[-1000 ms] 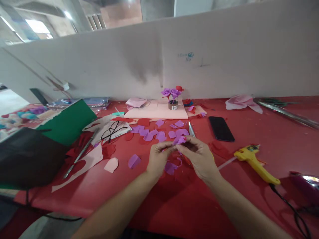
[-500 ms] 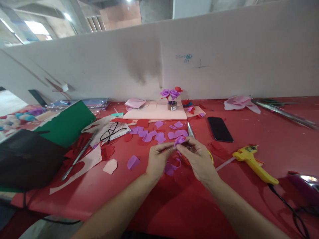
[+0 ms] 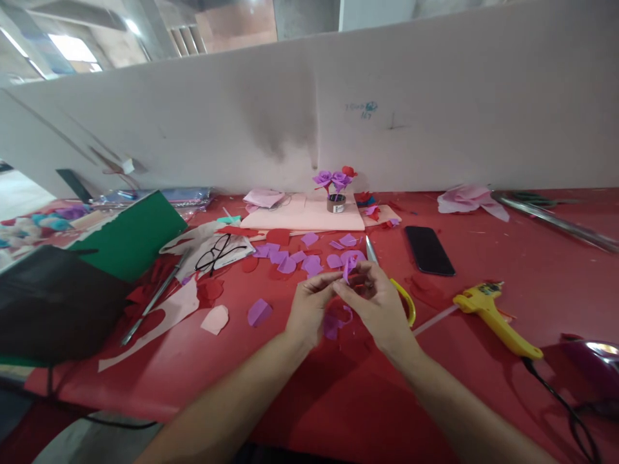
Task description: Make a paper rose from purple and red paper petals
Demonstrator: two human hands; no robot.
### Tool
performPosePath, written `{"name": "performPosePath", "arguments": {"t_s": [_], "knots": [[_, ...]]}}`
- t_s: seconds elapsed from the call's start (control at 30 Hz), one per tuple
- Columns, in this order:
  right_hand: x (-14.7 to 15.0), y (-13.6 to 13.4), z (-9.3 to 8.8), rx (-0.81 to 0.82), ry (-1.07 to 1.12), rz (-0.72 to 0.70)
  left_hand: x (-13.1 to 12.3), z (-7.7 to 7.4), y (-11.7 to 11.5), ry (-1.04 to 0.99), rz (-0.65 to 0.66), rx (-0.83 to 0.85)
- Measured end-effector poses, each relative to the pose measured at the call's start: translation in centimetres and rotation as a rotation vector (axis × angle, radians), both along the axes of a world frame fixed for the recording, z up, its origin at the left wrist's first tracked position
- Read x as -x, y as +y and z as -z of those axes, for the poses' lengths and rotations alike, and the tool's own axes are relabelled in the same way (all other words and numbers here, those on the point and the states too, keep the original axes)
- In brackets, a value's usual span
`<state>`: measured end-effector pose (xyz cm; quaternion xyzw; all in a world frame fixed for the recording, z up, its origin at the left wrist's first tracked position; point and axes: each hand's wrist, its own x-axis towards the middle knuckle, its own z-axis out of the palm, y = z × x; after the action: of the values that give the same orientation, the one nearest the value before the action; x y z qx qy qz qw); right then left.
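Note:
Over the red table, my left hand (image 3: 312,301) and my right hand (image 3: 377,301) meet with fingertips pinched on a small purple paper flower (image 3: 348,265). Its lower part is hidden by my fingers. Under my hands lies a purple paper scrap (image 3: 333,327). Scissors with a yellow handle (image 3: 406,303) lie behind my right hand, their blade (image 3: 370,249) pointing to the back. Loose purple petals (image 3: 286,263) are spread just beyond my hands, and a single purple petal (image 3: 260,312) rests left of my left hand.
A yellow glue gun (image 3: 496,319) and a black phone (image 3: 429,250) lie to the right. Finished paper flowers (image 3: 333,180) stand in a brown tape roll (image 3: 336,204) at the back. Eyeglasses (image 3: 215,254), a metal rod (image 3: 155,299) and a dark pouch (image 3: 58,303) are at left.
The purple flower has turned between my fingers and now stands more upright. My right fingers have shifted and curl differently around it. The view has moved slightly.

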<state>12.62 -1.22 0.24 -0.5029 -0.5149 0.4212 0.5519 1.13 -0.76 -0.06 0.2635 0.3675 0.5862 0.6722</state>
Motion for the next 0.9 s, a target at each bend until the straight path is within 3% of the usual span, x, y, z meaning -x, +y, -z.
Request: {"name": "performPosePath", "arguments": {"t_s": [0.3,0.63,0.9], "knots": [[-0.6,0.1,-0.5,-0.016,0.183,-0.054,0.3,-0.1,0.1,-0.023,0.078,-0.032],[-1.9,0.3,-1.6,-0.032,0.011,-0.183,0.6,-0.1,0.1,-0.042,0.219,-0.072],[-1.7,0.2,-1.4,-0.017,0.084,-0.167,0.5,0.6,0.2,-0.099,0.211,-0.123]]}}
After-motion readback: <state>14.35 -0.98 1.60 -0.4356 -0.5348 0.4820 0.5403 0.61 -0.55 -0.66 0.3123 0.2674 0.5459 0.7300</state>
